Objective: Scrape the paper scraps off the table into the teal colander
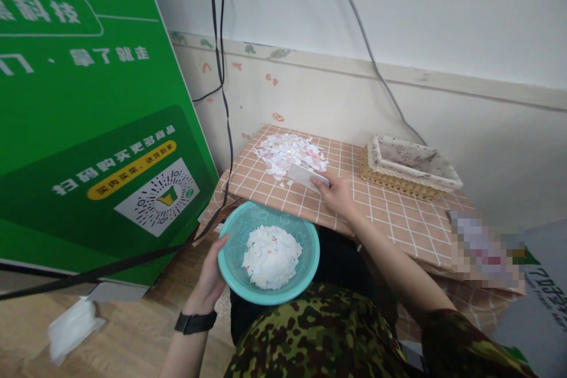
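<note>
My left hand (pixel 213 271) grips the left rim of a turquoise plastic colander (pixel 225 260), held in front of my body just below the table edge. A mound of white paper scraps (pixel 272 257) lies inside it. Over the table, my right hand (pixel 335 192) is closed on a flat, whitish rectangular scraper (pixel 305 177). The scraper's far end touches the near side of a loose pile of torn paper scraps (pixel 290 152), white with some pink. My fingers partly cover its right end.
A wicker basket with a patterned cloth liner (pixel 407 174) stands at the right on the checked tablecloth (pixel 390 218). A black cable (pixel 228 130) hangs past the table's left side. A green cabinet (pixel 97 189) is at left; a plastic bag (pixel 73 328) lies on the floor.
</note>
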`<control>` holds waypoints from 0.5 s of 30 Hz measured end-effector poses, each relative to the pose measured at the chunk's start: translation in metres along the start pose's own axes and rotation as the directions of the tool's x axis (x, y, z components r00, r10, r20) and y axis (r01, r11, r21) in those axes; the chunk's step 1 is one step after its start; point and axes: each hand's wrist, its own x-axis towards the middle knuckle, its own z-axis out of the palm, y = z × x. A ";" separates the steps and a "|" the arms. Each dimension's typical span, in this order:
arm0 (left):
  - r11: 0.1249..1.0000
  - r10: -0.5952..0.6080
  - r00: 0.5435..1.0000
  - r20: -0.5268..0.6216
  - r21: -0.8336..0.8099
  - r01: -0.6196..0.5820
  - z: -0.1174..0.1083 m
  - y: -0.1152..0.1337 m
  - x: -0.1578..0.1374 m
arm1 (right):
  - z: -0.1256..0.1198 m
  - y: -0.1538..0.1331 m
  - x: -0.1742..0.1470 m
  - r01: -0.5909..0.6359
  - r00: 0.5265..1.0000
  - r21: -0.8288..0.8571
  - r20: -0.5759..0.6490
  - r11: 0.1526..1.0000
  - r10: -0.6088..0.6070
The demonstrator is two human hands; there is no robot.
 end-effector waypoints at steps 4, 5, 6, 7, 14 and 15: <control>1.000 0.011 1.000 0.010 0.006 -0.011 0.000 0.000 -0.001 | 0.001 0.002 0.004 0.010 1.000 -0.006 -0.018 1.000 -0.010; 1.000 0.010 1.000 0.011 0.005 -0.010 0.000 0.000 -0.001 | 0.001 0.002 0.005 0.010 1.000 -0.022 -0.020 1.000 -0.011; 1.000 0.007 1.000 0.013 0.004 -0.007 0.000 0.000 -0.001 | 0.001 0.002 0.005 0.009 1.000 -0.035 -0.015 0.999 -0.009; 1.000 0.002 1.000 0.015 0.003 -0.002 0.000 0.000 -0.001 | 0.001 0.003 0.005 0.005 1.000 -0.038 -0.006 0.999 -0.005; 1.000 -0.006 1.000 0.026 -0.005 0.006 -0.001 0.000 0.001 | 0.000 0.007 0.004 -0.031 0.999 -0.007 -0.035 0.999 0.031; 1.000 -0.008 1.000 0.027 -0.006 0.008 -0.001 0.000 0.001 | 0.001 0.006 0.004 -0.034 0.999 -0.015 -0.034 0.999 0.034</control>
